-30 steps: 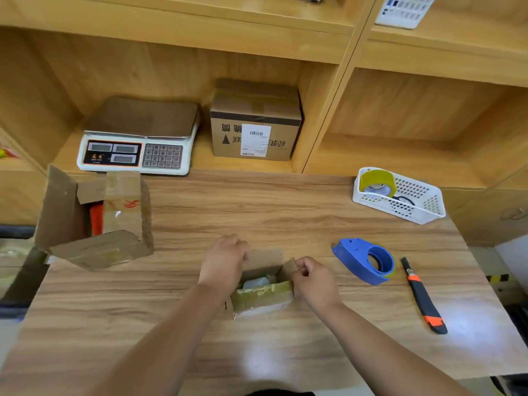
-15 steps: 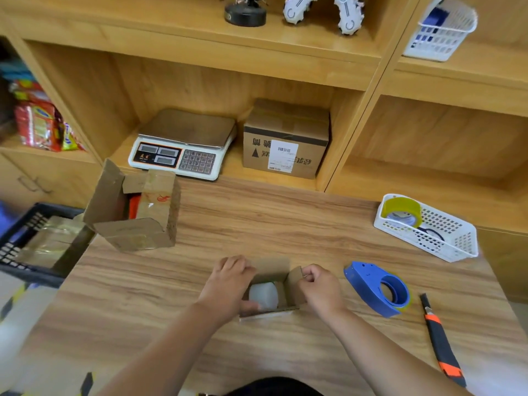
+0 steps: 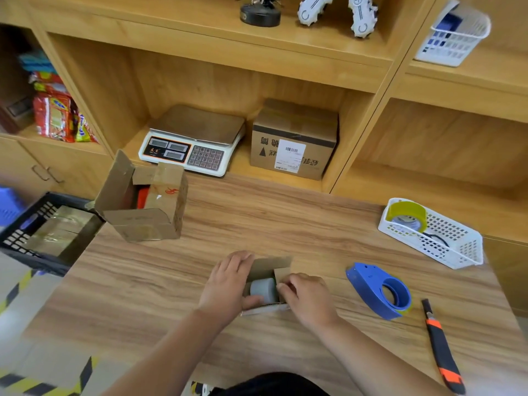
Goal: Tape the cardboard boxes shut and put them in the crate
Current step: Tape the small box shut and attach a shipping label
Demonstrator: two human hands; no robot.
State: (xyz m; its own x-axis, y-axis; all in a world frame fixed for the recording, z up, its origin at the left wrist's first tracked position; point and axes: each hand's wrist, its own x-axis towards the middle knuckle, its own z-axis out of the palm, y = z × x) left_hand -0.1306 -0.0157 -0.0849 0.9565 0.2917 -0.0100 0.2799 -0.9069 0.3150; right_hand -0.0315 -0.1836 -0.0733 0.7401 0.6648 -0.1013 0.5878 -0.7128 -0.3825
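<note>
On the table (image 3: 285, 224), left hand (image 3: 228, 281) and right hand (image 3: 308, 295) still hold the small box (image 3: 268, 265).

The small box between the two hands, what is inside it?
A grey roll-shaped object lies inside the small box. The left hand and right hand cover its sides, so anything beneath is hidden.

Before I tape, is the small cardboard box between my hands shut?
Open: the small cardboard box has raised flaps, and a grey cylinder shows inside.
</note>
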